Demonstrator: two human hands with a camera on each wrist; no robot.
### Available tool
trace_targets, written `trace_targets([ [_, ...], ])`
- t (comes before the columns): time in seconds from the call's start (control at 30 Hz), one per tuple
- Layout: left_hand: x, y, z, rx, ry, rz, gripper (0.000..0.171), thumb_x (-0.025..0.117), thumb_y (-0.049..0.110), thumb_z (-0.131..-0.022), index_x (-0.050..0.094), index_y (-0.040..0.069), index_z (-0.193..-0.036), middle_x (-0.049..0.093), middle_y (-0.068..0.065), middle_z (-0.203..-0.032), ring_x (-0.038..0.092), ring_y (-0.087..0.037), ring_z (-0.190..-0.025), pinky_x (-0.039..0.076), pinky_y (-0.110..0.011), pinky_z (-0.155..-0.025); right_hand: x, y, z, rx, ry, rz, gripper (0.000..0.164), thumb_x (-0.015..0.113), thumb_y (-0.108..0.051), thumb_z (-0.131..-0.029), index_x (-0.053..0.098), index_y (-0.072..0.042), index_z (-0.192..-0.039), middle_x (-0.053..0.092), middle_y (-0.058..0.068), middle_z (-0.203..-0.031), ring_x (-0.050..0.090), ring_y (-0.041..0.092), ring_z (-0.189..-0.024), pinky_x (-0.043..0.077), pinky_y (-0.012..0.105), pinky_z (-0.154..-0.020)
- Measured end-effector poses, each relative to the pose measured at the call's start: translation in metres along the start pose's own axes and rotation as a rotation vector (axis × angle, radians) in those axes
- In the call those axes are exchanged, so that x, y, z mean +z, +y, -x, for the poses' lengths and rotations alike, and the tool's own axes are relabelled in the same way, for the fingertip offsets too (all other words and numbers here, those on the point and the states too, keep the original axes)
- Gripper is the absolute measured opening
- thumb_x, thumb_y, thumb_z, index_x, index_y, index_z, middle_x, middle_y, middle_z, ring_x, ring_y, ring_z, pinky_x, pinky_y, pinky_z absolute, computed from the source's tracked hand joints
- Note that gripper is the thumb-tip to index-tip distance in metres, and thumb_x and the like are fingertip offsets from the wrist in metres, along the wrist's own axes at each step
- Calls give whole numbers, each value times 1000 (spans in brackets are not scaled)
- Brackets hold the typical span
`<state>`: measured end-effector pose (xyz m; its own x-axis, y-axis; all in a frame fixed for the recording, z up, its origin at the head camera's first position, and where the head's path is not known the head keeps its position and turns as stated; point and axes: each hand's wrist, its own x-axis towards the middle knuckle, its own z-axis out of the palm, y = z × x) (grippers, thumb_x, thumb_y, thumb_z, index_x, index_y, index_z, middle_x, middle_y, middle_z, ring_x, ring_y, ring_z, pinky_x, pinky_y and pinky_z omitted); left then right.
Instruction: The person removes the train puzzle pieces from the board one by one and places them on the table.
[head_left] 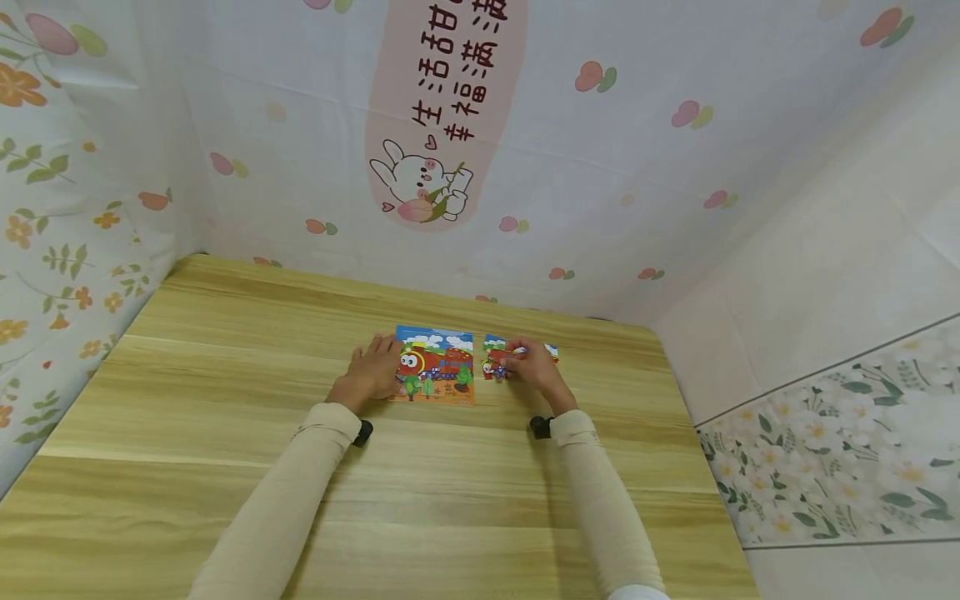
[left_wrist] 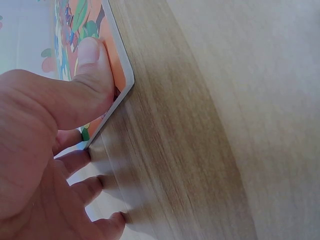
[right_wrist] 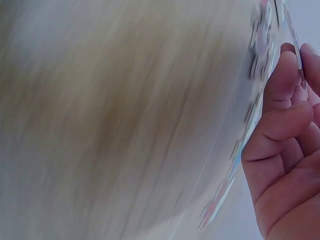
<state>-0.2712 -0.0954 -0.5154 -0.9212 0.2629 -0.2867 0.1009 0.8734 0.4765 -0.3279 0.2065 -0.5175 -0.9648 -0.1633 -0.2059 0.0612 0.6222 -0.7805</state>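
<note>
A square picture puzzle board, with a red cartoon train, trees and clouds, lies flat near the back of the table. My left hand rests at its left edge. In the left wrist view the thumb presses on the board's printed face, the other fingers spread beside its edge. To the right of the board lie loose puzzle pieces with matching colours. Above them my right hand pinches a thin puzzle piece, seen edge-on in the right wrist view; its picture is hidden there.
The wood-grain table ends at the back against a white printed wall covering. A tiled wall runs along the right side. Floral cloth hangs on the left. Black wrist straps sit at both cuffs.
</note>
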Motion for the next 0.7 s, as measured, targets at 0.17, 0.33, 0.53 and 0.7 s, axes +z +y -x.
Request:
trace_targets([
  [0.17,-1,-2,0,11,1,-5,81,74,23,-90,27,-2,-152,16,-25,-162,8,-45,-151,13,-68,-116,-7,6,2,14,17,47,18,68,-5,-93,63,0,-110,73,17,-94,70,16,-73,59,34,-72],
  [0.33,0,-4,-1,13,-1,-9,82,74,24,-90,26,-2,-152,16,-25,-162,8,-45,-151,13,-68,-116,-14,14,3,23,44,109,19,71,-11,-92,66,-2,-109,73,13,-89,68,16,-70,56,30,-68],
  [0.53,-1,-3,-1,22,1,-7,81,74,23,-91,27,-2,-151,16,-26,-162,8,-46,-150,13,-69,-115,-21,24,5,30,72,160,17,74,-13,-90,67,-2,-101,67,5,-74,54,13,-64,43,25,-60],
  [0.7,0,-3,-1,24,5,-8,80,74,23,-90,28,-2,-151,17,-25,-161,9,-45,-150,14,-69,-115,-24,29,7,43,95,174,20,74,-14,-89,68,-1,-104,68,7,-83,57,15,-73,45,25,-64],
])
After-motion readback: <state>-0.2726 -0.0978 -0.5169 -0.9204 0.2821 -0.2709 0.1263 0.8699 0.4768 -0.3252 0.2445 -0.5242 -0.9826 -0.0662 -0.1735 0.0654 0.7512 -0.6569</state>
